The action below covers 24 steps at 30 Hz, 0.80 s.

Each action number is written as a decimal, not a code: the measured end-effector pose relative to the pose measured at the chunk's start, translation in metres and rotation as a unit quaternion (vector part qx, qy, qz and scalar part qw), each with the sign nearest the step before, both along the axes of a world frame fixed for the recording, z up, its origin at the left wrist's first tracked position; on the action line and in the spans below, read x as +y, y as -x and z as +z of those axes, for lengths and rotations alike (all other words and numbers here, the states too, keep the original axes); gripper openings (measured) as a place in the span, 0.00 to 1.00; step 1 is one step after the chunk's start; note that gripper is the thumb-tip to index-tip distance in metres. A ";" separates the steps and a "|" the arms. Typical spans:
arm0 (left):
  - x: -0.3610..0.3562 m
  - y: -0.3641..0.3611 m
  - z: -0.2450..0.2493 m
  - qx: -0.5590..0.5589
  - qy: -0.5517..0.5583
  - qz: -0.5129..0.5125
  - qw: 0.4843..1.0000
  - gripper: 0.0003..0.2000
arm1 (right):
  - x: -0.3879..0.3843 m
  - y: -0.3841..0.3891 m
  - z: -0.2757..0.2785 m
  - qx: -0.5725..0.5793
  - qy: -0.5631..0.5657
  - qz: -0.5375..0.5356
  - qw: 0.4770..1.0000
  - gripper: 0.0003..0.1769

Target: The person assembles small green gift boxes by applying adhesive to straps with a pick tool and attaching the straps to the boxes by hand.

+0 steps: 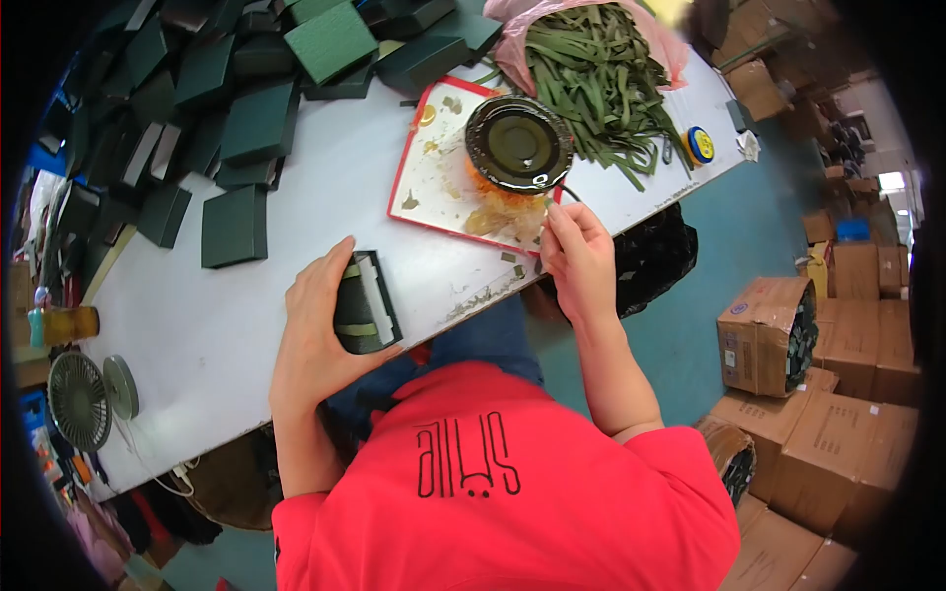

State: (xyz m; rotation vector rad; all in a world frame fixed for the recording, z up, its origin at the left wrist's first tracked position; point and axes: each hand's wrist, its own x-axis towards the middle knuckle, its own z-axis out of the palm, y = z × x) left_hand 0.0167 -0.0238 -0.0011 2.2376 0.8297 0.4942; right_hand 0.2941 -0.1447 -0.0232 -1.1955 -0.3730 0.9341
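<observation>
1. Green box (380, 298) stands on the white table (335, 197) near its edge, its left side hidden behind the left hand (320, 320).
2. Left thumb and fingers spread around it, gripping its ends.
3. Right hand (581, 241) pinches its fingertips beside the round black dish (520, 144); what they hold is too small to tell.

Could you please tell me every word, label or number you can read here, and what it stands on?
"SMILE": on the red shirt, upside down in this view.
Tin: print too small to read.
Open carton: label and mark too small to read.
Stacked cartons: faint print, unreadable.
</observation>
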 end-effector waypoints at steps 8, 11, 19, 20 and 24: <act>0.008 -0.002 0.005 -0.088 -0.016 -0.108 0.990 0.51 | -0.010 0.053 0.034 -0.016 0.096 0.345 0.933 0.07; 0.009 -0.003 0.007 -0.093 -0.016 -0.130 0.987 0.50 | -0.003 0.075 0.031 0.019 0.105 0.373 0.922 0.07; 0.009 -0.004 0.006 -0.105 -0.031 -0.140 0.984 0.48 | 0.002 0.082 0.032 -0.016 0.152 0.409 0.899 0.10; 0.009 -0.004 0.006 -0.104 -0.033 -0.139 0.984 0.47 | 0.002 0.083 0.031 -0.028 0.155 0.409 0.899 0.11; 0.007 -0.006 0.009 -0.081 -0.064 -0.148 0.984 0.44 | 0.001 0.085 0.018 -0.104 0.159 0.413 0.891 0.13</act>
